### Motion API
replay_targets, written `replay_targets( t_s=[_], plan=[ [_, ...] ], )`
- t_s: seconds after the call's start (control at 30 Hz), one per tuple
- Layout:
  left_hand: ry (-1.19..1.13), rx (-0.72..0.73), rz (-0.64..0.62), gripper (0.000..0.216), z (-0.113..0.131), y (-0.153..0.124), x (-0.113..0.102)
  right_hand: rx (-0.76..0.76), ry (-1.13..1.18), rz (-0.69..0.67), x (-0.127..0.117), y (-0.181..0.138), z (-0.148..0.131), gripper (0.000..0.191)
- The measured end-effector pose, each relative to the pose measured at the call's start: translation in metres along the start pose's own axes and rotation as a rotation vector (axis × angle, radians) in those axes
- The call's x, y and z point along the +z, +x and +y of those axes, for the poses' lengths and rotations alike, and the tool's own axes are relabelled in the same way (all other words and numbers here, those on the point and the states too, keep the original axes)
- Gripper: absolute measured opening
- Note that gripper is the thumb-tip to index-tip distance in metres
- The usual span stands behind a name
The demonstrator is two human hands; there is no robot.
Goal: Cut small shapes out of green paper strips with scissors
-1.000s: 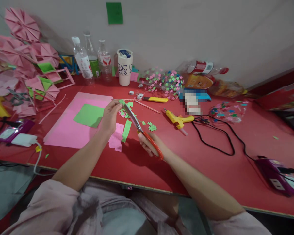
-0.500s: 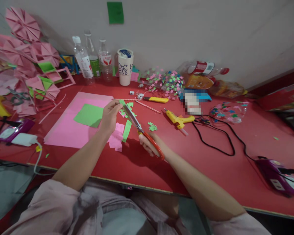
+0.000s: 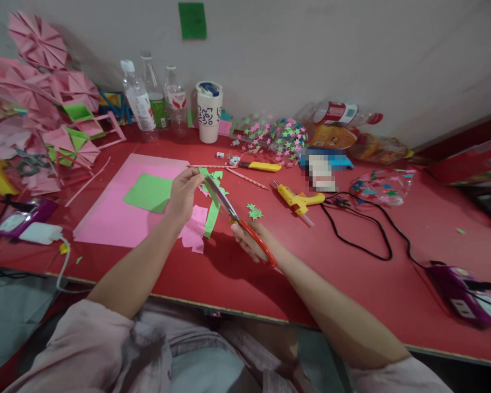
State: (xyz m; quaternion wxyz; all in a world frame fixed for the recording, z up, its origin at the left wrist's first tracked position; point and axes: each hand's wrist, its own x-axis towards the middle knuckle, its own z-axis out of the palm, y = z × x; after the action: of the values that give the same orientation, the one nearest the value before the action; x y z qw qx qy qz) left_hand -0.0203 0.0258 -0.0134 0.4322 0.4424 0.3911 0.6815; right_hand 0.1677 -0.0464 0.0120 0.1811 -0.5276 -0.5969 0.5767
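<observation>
My left hand (image 3: 184, 192) is closed in a pinch on a small piece of green paper (image 3: 204, 172), held just above the red table (image 3: 352, 262). My right hand (image 3: 251, 243) grips the red handles of a pair of scissors (image 3: 233, 213), whose blades reach up and left to the green piece. Under the hands lie green and pink scraps (image 3: 196, 232), and a small green cut star (image 3: 254, 212) rests to the right of the blades. Left of my left hand, a green square (image 3: 147, 192) lies on a large pink sheet (image 3: 114, 210).
A yellow glue gun (image 3: 297, 198) with a black cord (image 3: 364, 229) lies to the right. A yellow cutter (image 3: 262, 166), a white cup (image 3: 208, 112), bottles (image 3: 141, 101) and a pile of paper stars (image 3: 276, 136) line the back. Pink folded paper shapes (image 3: 36, 109) fill the left; a purple device (image 3: 466, 295) sits far right.
The scissors and my right hand have shifted slightly down and right. My left hand stays pinched on the green piece.
</observation>
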Motion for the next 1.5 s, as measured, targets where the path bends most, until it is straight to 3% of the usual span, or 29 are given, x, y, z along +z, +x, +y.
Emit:
replay_targets(
  t_s=[0.4, 1.17, 1.5],
  plan=[
    [0.021, -0.044, -0.054, 0.015, 0.0047, 0.0043, -0.0051, -0.007, -0.002, 0.003, -0.0022, -0.0009, -0.0014, 0.041],
    [0.095, 0.087, -0.084, 0.016, 0.0007, 0.0020, -0.0033, -0.065, -0.019, -0.051, -0.0038, 0.0013, 0.0040, 0.047],
    [0.159, 0.082, -0.058, 0.017, 0.0044, 0.0002, -0.0017, -0.014, -0.027, -0.011, -0.0015, 0.0014, 0.0014, 0.047]
  ],
)
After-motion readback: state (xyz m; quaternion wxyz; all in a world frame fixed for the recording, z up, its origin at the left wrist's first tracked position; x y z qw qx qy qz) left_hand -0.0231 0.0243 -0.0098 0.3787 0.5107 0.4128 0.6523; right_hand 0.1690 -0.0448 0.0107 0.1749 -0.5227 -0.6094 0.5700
